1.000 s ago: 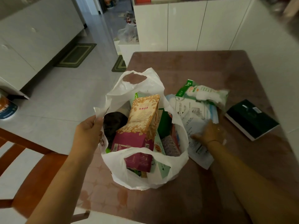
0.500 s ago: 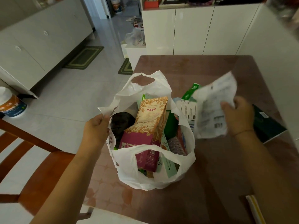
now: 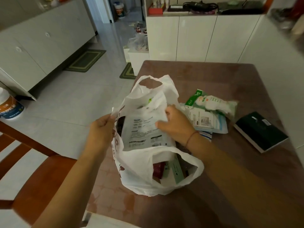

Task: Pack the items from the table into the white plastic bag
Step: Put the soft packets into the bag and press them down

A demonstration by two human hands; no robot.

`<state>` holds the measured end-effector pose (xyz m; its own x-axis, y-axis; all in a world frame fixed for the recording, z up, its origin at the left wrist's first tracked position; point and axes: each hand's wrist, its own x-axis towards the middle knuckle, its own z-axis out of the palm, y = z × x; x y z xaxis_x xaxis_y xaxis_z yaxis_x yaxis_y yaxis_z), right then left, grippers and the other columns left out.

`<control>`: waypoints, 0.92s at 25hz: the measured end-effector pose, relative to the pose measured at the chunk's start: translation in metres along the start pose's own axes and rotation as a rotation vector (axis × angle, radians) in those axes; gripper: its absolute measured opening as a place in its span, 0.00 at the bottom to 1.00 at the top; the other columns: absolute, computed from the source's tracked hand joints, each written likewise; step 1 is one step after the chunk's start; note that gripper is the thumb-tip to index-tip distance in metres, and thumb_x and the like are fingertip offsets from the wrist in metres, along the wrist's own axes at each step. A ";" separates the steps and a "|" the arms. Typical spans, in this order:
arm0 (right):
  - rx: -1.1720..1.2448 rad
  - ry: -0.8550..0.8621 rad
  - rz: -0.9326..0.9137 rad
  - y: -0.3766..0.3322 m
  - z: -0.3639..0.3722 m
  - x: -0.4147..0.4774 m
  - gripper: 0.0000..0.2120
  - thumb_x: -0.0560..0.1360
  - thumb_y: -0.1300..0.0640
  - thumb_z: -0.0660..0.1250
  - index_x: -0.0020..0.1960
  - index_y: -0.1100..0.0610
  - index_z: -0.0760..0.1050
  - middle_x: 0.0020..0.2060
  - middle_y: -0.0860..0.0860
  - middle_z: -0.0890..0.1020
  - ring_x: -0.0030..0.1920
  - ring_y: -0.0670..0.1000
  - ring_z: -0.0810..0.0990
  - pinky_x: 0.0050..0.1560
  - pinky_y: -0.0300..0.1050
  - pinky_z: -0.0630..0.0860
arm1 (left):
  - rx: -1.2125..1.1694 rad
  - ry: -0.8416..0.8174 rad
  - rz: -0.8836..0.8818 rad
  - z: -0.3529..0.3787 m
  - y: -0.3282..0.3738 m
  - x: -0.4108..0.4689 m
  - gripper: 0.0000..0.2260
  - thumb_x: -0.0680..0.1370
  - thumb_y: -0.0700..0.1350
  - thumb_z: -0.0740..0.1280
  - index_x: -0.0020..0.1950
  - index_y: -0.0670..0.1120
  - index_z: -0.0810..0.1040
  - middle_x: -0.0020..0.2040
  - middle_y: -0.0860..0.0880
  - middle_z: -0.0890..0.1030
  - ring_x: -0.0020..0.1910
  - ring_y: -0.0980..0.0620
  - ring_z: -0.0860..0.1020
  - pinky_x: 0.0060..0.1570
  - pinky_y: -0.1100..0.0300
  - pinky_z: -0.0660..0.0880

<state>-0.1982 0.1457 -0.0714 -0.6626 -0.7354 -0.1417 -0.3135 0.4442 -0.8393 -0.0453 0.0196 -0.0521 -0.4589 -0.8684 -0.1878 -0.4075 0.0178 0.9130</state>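
The white plastic bag (image 3: 139, 175) stands open on the brown table (image 3: 213, 76), holding several packets. My left hand (image 3: 102, 129) grips the bag's left rim. A flat white printed packet (image 3: 143, 129) lies across the bag's mouth, and my right hand (image 3: 176, 124) pinches its right edge. That packet hides most of what is inside; a maroon box (image 3: 158, 169) and a pale green box (image 3: 177, 170) show through the near handle hole. To the right, on the table, lie a green-and-white packet (image 3: 212, 102), flat white and blue packets (image 3: 207, 122) and a dark green box (image 3: 259, 130).
A wooden chair (image 3: 37, 175) stands at the table's left near corner. White cabinets (image 3: 197, 38) run along the far side and a white wall (image 3: 279, 71) borders the table on the right. A tub (image 3: 9, 107) sits on the tiled floor at left.
My right hand lifted the white printed packet off the pile on the table and carried it left, over the bag's mouth. My left hand kept its grip on the bag's rim.
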 end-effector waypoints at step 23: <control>-0.749 0.080 0.266 0.238 -0.125 0.159 0.56 0.63 0.38 0.73 0.76 0.49 0.39 0.76 0.57 0.43 0.76 0.61 0.43 0.74 0.62 0.43 | 0.079 0.096 -0.029 0.015 0.002 -0.010 0.12 0.81 0.47 0.56 0.45 0.56 0.77 0.39 0.54 0.78 0.39 0.52 0.77 0.36 0.60 0.74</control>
<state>-0.4630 0.1985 -0.2281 -0.8173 -0.5303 -0.2252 -0.4929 0.8460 -0.2032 -0.0538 0.0360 -0.0538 -0.3701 -0.9123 -0.1752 -0.4823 0.0275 0.8755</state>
